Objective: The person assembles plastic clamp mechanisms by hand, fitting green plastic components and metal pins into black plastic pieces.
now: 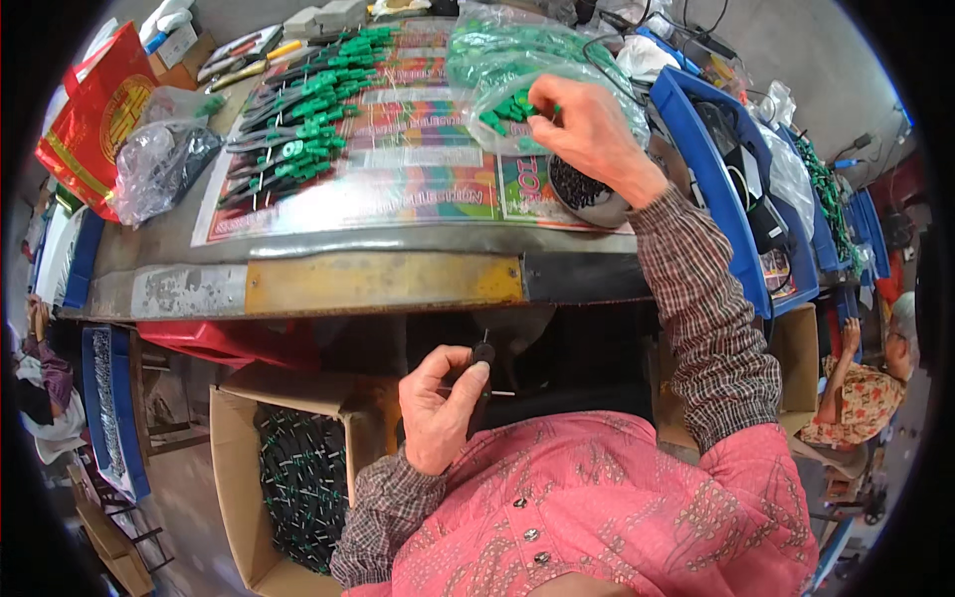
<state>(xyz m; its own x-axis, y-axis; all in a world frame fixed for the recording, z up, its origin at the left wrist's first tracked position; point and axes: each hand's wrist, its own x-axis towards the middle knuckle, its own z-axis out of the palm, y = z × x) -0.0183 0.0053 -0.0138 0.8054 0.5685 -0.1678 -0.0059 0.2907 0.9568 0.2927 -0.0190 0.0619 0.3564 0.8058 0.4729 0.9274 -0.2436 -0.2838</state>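
Over the near edge of the bench, my left hand (pixel 436 410) pinches a small black part (pixel 483 353) with a thin metal pin sticking up from it. My right hand (pixel 595 131) reaches across the bench top to a clear plastic bag (pixel 476 88) holding small green plastic pieces (pixel 512 106). Its thumb and fingers are curled together at the bag's mouth; what they hold, if anything, is hidden. Beneath that wrist stands a round bowl (pixel 609 213) of small black pieces (pixel 574 187). Black-and-green assembled parts (pixel 310 124) lie in a long overlapping row at left.
A cardboard box (pixel 231 468) of black-and-green parts stands below the bench at left. Blue bins (pixel 748 264) flank the bench on the right. A red bag (pixel 92 124) and crumpled clear plastic (pixel 164 159) sit at far left. Other people (pixel 858 398) sit at both sides.
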